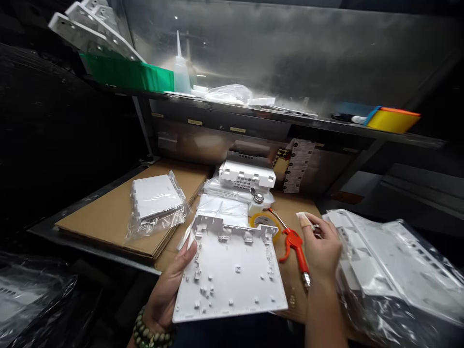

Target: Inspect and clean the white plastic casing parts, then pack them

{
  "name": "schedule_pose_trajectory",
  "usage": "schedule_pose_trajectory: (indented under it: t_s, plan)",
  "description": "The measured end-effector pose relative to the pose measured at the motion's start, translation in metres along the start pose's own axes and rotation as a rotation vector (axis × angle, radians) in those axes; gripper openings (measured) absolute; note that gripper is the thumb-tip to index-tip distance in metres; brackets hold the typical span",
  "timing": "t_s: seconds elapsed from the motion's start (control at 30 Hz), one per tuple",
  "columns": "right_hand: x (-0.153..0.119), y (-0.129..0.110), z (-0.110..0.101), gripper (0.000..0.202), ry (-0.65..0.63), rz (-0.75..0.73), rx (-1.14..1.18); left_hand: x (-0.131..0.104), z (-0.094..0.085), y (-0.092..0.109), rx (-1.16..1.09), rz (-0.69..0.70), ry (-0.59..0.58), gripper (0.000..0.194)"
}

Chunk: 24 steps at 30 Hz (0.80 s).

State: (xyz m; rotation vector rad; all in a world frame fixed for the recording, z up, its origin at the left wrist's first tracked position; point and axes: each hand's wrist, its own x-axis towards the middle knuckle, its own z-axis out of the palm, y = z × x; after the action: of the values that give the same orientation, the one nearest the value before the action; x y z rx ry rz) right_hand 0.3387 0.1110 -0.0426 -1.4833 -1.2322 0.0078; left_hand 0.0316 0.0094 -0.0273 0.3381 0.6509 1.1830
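Observation:
A white plastic panel (pixel 232 270), its inner side with small clips and posts facing up, is tilted toward the camera. My left hand (pixel 170 290) grips its left edge, thumb on top. My right hand (pixel 322 241) is raised to the right of the panel, not touching it, with fingers curled and a small white piece (pixel 303 219) at the thumb and fingertips; whether this is a cloth or a finger wrap is unclear. Between the panel and my right hand lies a red air gun (pixel 295 241). Behind the panel are a yellow tape roll (pixel 266 220) and a small metal-topped bottle (pixel 256 205).
Cardboard sheets (pixel 105 208) at the left carry a bagged white panel (pixel 157 195). White housings (pixel 246 174) stand at the back. Large bagged white parts (pixel 398 256) lie at the right. The shelf above holds a green bin (pixel 130 72), a nozzle bottle (pixel 181 75) and a yellow box (pixel 393 120).

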Motion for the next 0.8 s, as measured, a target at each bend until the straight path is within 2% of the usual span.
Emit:
schedule_pose_trajectory:
  t_s: [0.07,0.17,0.3,0.4,0.5,0.67,0.73,0.8]
  plan:
    - [0.001,0.022,0.018,0.030,-0.167,0.061,-0.076,-0.002,-0.009,0.007,-0.073,-0.062,-0.130,0.072]
    - [-0.010,0.037,0.048,0.018,-0.356,0.060,-0.152,-0.004,-0.013,0.014,-0.151,-0.105,-0.342,0.067]
    - [-0.025,0.034,0.072,0.011,-0.462,0.022,-0.260,-0.004,-0.016,0.019,-0.160,-0.156,-0.592,0.074]
    - [-0.028,0.032,0.074,0.018,-0.511,-0.005,-0.304,-0.004,-0.025,0.022,-0.159,-0.185,-0.710,0.083]
    - [-0.025,0.040,0.060,0.028,-0.514,-0.008,-0.335,-0.002,-0.036,0.025,-0.175,-0.187,-0.773,0.087]
    - [-0.024,0.078,0.004,0.059,-0.412,0.177,-0.502,0.000,-0.045,0.027,-0.255,-0.160,-0.761,0.083]
    - [-0.027,0.095,-0.015,0.067,-0.452,0.258,-0.530,-0.001,-0.047,0.027,-0.302,-0.163,-0.729,0.078]
    - [-0.030,0.107,-0.025,0.064,-0.523,0.304,-0.511,-0.002,-0.049,0.027,-0.339,-0.169,-0.705,0.073]
